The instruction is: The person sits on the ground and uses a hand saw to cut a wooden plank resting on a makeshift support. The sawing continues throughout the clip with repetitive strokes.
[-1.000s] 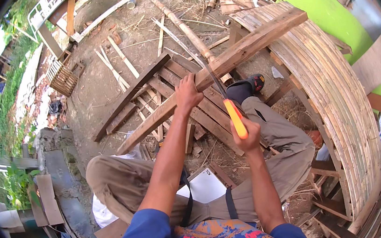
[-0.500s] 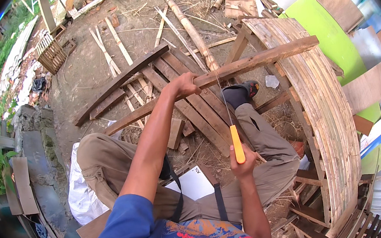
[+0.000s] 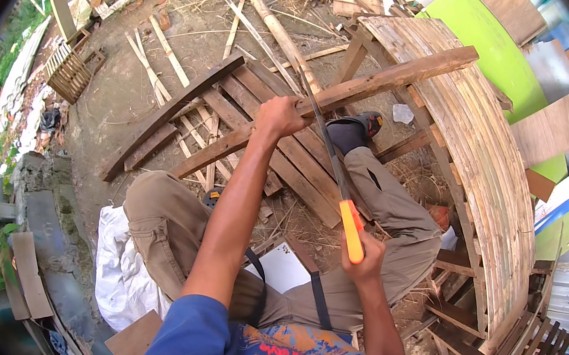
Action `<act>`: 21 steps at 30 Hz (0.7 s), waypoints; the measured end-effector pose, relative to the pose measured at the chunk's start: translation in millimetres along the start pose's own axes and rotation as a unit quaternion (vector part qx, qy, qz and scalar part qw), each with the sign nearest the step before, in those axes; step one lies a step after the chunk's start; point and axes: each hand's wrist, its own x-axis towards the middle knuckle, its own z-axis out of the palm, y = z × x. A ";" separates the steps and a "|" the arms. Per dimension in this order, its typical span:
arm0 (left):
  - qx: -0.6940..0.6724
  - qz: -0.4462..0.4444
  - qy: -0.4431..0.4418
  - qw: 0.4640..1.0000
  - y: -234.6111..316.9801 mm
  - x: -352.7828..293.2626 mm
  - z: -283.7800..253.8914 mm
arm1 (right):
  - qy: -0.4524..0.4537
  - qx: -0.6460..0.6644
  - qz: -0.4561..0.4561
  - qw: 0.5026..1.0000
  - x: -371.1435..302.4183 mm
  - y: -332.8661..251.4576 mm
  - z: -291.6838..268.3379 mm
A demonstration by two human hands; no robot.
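Observation:
My left hand (image 3: 277,116) is closed round a long wooden beam (image 3: 393,79) that slants across my view, its right part over a slatted bench. In my right hand (image 3: 366,258) is a handsaw, gripped by its yellow and orange handle (image 3: 352,231). The dark blade (image 3: 329,151) crosses the beam just right of my left hand, and its tip shows past the far side. Whether the teeth have cut into the wood, I cannot tell. Below the beam lies a frame of dark wooden slats (image 3: 296,158) on the ground.
The slatted bench (image 3: 484,176) stands at my right, beside a bright green panel (image 3: 494,48). My shoe (image 3: 368,124) is under the beam, near the blade. A white sack (image 3: 123,266) and a block wall (image 3: 52,232) are at my left. Bamboo poles (image 3: 274,28) lie ahead.
The saw has turned, showing its blade broader, and the tip now reaches beyond the beam. The blade sits closer to my left hand. The whole view has shifted slightly.

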 end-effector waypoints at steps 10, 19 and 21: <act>0.008 -0.008 0.024 1.000 -1.2 -0.3 8.2 | -0.028 -0.027 0.077 0.996 -25.5 -13.7 -28.5; 0.002 -0.022 0.031 0.999 -13.0 24.6 2.9 | -0.027 0.000 0.049 0.998 52.0 -15.7 -27.5; -0.003 -0.030 -0.027 0.999 -14.1 29.1 -7.1 | -0.040 0.008 0.045 0.998 44.1 -0.4 -27.9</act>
